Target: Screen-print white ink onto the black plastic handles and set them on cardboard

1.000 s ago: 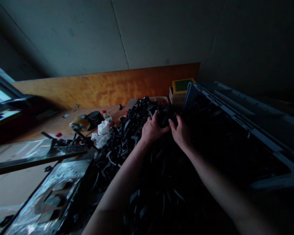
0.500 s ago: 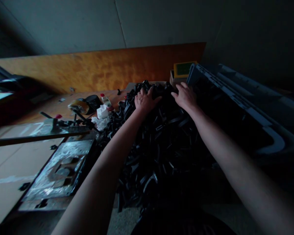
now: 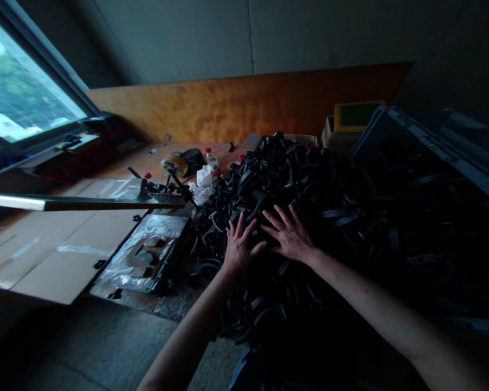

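A big heap of black curved plastic parts (image 3: pixel 269 179) covers the bench in front of me. Both my hands lie on it, close together. My left hand (image 3: pixel 239 247) has its fingers spread over the parts, pointing away from me. Just to its right, my right hand (image 3: pixel 289 234) rests with fingers fanned out and angled to the left. Neither hand grips a part. It is too dark to make out single pieces below my wrists.
A grey plastic crate (image 3: pixel 444 146) stands at the right, with black parts beside it. Left of the heap lies a metal plate with a fixture (image 3: pixel 142 255). Behind are a red-capped bottle (image 3: pixel 212 162), crumpled white paper (image 3: pixel 204 182), a tape roll (image 3: pixel 175 164) and a yellow-edged box (image 3: pixel 358 116).
Both hands have drawn back toward me over the heap, and the right hand has come in beside the left. My view has turned left, so more of the window shows.
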